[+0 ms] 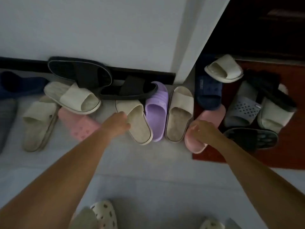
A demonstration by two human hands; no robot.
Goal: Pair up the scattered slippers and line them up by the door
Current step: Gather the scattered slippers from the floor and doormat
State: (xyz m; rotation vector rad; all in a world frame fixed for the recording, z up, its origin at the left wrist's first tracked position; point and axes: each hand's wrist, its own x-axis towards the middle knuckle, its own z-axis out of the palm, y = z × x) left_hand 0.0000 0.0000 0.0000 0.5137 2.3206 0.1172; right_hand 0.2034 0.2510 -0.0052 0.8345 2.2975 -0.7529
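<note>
It was the entryway of a home, seen dimly from above. A jumble of household slippers lay along the foot of a white wall with a black baseboard: a lilac slide, beige slides, a pink slipper, black slides, and a navy one. To the right a dark red doormat lay on the pale tiled floor before a dark wooden door, beside a white door frame. More slippers were heaped on the mat. So many mixed sizes and colours suggested a family's home.
</note>
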